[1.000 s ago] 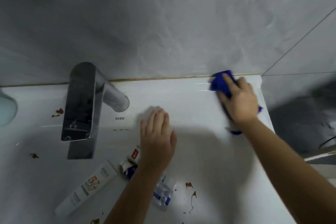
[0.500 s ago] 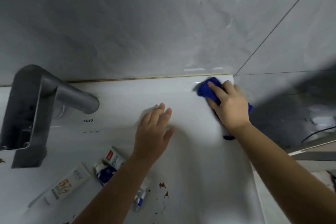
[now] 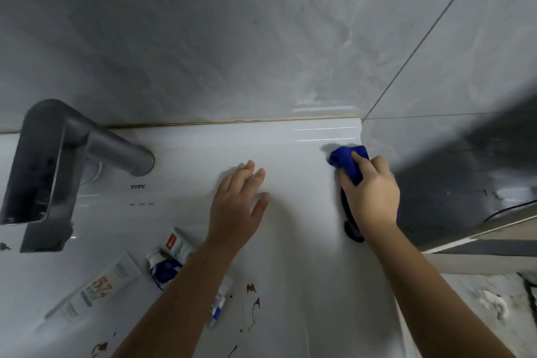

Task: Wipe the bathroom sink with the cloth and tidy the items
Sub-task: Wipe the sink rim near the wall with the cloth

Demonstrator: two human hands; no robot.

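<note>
My right hand [image 3: 370,197] is bent over the blue cloth [image 3: 347,161] and holds it down on the back right corner of the white sink [image 3: 290,148], close to the wall. My left hand [image 3: 236,206] lies flat on the sink, fingers straight, well apart from the right one. Most of the cloth is under my hand. My left arm hides part of a small tube [image 3: 218,305].
</note>
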